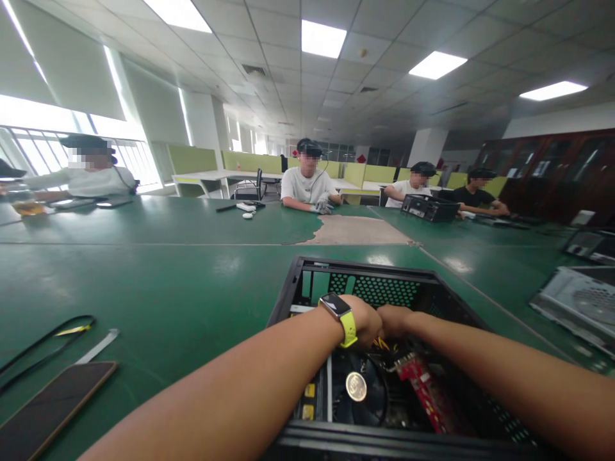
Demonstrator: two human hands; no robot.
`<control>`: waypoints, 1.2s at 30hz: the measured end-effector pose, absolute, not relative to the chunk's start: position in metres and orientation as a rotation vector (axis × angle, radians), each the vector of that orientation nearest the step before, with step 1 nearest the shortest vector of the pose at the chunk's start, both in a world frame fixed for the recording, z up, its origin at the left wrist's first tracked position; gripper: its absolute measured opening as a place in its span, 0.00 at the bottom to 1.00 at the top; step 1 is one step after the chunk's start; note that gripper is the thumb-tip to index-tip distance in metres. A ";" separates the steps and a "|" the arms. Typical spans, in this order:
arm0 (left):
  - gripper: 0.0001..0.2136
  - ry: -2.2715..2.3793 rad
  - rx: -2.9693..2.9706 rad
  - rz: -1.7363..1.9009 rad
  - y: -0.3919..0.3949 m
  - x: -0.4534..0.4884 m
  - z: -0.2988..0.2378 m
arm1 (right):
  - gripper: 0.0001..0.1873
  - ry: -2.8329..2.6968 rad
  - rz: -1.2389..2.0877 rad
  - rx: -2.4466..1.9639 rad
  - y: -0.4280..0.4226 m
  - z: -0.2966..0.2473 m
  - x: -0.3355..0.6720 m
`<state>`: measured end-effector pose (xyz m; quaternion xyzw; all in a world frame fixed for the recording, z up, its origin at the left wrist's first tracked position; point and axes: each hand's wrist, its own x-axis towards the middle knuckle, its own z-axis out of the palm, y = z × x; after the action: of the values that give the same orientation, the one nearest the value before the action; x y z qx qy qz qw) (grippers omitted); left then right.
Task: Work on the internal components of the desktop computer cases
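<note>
An open black computer case (384,442) lies on the green table in front of me. Both my hands reach down inside it near the far wall. My left hand (364,320), with a yellow-banded watch (339,314) at the wrist, is bent inward and its fingers are hidden. Close against it, my right hand (394,320) is curled, its fingertips also out of sight. Yellow wires (381,344) show just below the hands. Nearer me in the case sit a round black fan (375,397) with a silver centre and a red circuit board (425,390).
A phone (57,403) and a black strap (43,346) lie at the left on the green table (192,282). Another metal case (576,301) stands at the right. Several people sit along the far side, one behind a black computer case (429,208).
</note>
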<state>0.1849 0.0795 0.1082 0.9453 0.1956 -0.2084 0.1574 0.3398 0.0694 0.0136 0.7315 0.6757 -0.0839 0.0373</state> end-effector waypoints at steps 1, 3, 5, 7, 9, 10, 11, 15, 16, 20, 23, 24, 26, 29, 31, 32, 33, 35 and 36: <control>0.13 0.594 2.720 -0.568 0.079 0.185 0.108 | 0.10 2.063 -0.344 2.156 0.073 0.015 0.341; 0.14 0.618 2.739 -0.520 0.078 0.184 0.108 | 0.11 2.034 -0.448 2.045 0.079 0.019 0.343; 0.15 0.605 2.754 -0.497 0.077 0.185 0.109 | 0.12 2.012 -0.482 2.012 0.083 0.023 0.343; 0.15 0.577 2.773 -0.531 0.076 0.184 0.112 | 0.14 1.968 -0.516 2.013 0.083 0.024 0.342; 0.13 0.561 2.794 -0.631 0.074 0.184 0.116 | 0.16 1.899 -0.557 2.026 0.080 0.025 0.340; 0.11 0.553 2.804 -0.693 0.073 0.184 0.118 | 0.17 1.867 -0.568 2.033 0.079 0.025 0.338; 0.08 0.538 2.813 -0.753 0.072 0.183 0.119 | 0.18 1.839 -0.571 2.037 0.078 0.026 0.337; 0.09 0.472 2.906 -0.834 0.067 0.181 0.130 | 0.20 1.761 -0.550 2.029 0.074 0.035 0.331; 0.11 0.462 2.941 -0.810 0.064 0.181 0.135 | 0.20 1.750 -0.545 2.017 0.073 0.040 0.330; 0.21 0.342 2.884 -0.712 0.035 0.169 0.166 | 0.17 1.815 -0.411 1.972 0.066 0.072 0.330; 0.27 0.210 2.777 -0.630 -0.006 0.145 0.179 | 0.20 1.851 -0.306 1.934 0.052 0.099 0.334; 0.28 0.231 2.805 -0.539 -0.021 0.135 0.178 | 0.21 1.859 -0.273 1.924 0.046 0.108 0.335; 0.28 0.401 2.929 -0.249 -0.047 0.118 0.166 | 0.21 1.888 -0.179 1.914 0.031 0.125 0.335; 0.20 0.607 3.087 0.142 -0.066 0.104 0.140 | 0.21 2.012 -0.029 1.923 0.005 0.156 0.328; 0.20 0.614 3.162 0.253 -0.062 0.104 0.134 | 0.21 2.182 -0.049 1.977 -0.019 0.182 0.320; 0.22 0.618 3.192 0.291 -0.055 0.107 0.138 | 0.21 2.293 -0.099 2.026 -0.033 0.194 0.316; 0.24 0.631 3.219 0.332 -0.045 0.111 0.146 | 0.20 2.402 -0.162 2.096 -0.050 0.206 0.314; 0.29 0.698 3.257 0.429 -0.016 0.124 0.172 | 0.20 2.600 -0.201 2.318 -0.089 0.225 0.313; 0.31 0.753 3.260 0.482 0.002 0.133 0.188 | 0.20 2.666 -0.155 2.462 -0.109 0.230 0.315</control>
<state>0.1334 0.0020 0.1876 0.9575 0.2212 0.1414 -0.1192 0.3154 -0.1091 0.2302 0.6576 0.7119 -0.0414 -0.2430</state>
